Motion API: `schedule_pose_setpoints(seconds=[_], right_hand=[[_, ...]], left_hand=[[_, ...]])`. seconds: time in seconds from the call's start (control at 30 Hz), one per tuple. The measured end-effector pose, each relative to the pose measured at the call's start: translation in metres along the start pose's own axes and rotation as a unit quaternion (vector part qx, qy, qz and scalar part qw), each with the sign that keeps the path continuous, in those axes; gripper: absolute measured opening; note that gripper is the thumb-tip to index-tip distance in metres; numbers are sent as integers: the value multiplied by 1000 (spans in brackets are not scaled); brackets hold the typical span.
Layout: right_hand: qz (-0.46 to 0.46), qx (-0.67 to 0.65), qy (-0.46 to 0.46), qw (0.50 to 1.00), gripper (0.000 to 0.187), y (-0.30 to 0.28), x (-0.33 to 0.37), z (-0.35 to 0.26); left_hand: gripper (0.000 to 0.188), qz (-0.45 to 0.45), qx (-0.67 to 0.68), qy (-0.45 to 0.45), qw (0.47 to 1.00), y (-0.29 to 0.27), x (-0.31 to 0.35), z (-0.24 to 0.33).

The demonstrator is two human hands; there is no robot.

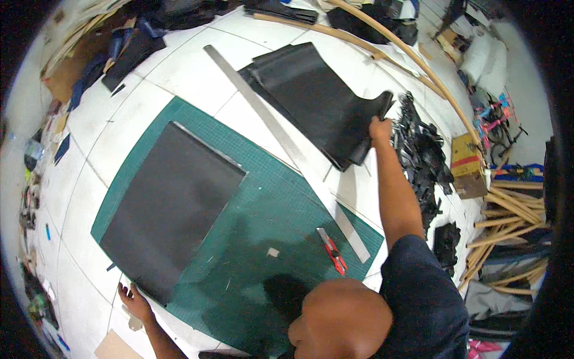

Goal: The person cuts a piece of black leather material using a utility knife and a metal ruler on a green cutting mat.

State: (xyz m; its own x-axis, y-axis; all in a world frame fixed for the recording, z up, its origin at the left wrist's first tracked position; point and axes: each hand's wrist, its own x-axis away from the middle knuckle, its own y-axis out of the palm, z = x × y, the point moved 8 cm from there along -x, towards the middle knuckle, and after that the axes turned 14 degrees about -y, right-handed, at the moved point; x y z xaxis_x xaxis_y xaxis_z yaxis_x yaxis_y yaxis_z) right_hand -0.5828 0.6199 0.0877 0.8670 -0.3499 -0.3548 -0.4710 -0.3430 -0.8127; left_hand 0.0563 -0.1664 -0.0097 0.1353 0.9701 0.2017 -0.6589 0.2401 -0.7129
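My right hand (pixel 381 130) reaches far out to the right and grips the curled-up edge of a stack of black sheets (pixel 311 99). The sheets lie in a loose pile on the white floor, and their gripped end is bent upward. At the lower left my left hand (pixel 136 304) has its fingers apart and holds nothing, close to the near corner of a folded or stacked black sheet (pixel 173 206). That black sheet lies flat on a green cutting mat (pixel 263 263). A red utility knife (pixel 332 251) with its blade out rests on the mat's right part.
A long metal ruler (pixel 257 107) lies slantwise from the floor onto the mat's right corner. Black scraps (pixel 418 155) heap up to the right. Beyond them stand a yellow-and-brown carton (pixel 468 164) and several cardboard tubes (pixel 508 224). Long tubes (pixel 394 45) curve across the far side.
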Motion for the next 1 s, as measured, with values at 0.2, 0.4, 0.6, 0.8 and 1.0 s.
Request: schedule_pose_setpoints(seconds=[0.2,0.4,0.6,0.8,1.0], right_hand=[[-40,-62,-267,961,48,-77,-29,-214],[-48,-65,-562,823,46,-184,37,-419],[-229,-194,-517,802,29,-269,139,-524],[-335,-410,-492,691,39,-283,212,-566],[-436,-555,-338,623,50,-162,207,-577]], left_hand=[[45,14,19,62,998,-17,13,15],[38,-141,154,32,977,41,60,103],[35,-294,167,28,941,75,106,201],[67,-336,334,-106,874,88,84,196],[70,-317,562,-144,750,14,48,123]])
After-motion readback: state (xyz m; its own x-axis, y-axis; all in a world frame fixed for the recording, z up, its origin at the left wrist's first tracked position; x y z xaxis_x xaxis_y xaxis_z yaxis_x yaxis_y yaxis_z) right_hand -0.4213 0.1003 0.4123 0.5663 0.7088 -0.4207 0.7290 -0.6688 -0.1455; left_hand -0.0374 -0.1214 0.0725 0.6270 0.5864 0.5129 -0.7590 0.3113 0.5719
